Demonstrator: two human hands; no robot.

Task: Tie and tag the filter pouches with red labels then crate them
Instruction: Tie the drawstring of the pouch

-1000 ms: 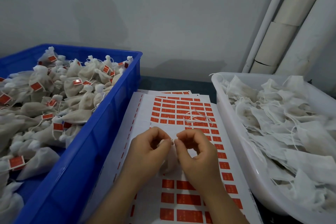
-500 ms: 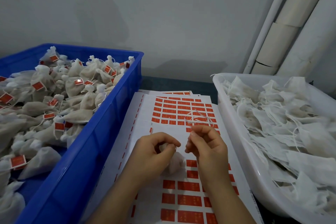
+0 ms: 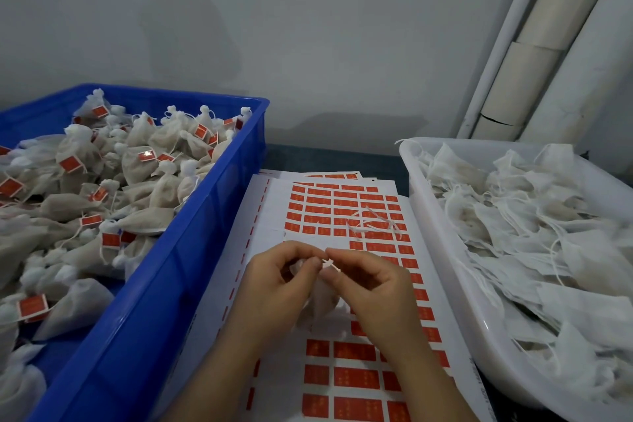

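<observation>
Filter pouch [image 3: 320, 301] in work sits at the lower centre of the frame, between your two hands and over the sheet of red labels [image 3: 274, 216]. Your left hand [image 3: 274, 284] curls round its gathered neck, with thumb and forefinger pinched together. Your right hand [image 3: 373, 295] pinches the short white drawstring [image 3: 328, 262] that shows where the fingertips of both hands meet. The pouch body hangs below your fingers and is largely hidden by them; whether it touches the sheet cannot be told.

The sheet lies flat on the dark bench [image 3: 325, 158], on top of at least one more sheet whose edge shows at the far end. Many label places in the middle rows are bare white. Just above your hands in the frame, a loose loop of white string [image 3: 371, 223] lies on the red rows.

At the left of the frame, the blue crate [image 3: 191, 250] stands just beside the sheet. It is heaped with tied pouches [image 3: 144, 178] that carry red tags. At the right, the white tub [image 3: 435, 233] holds a pile of flat, untied pouches [image 3: 534, 240] with trailing strings. Pale pipes [image 3: 534, 55] lean in the upper right corner against the grey wall [image 3: 308, 27].
</observation>
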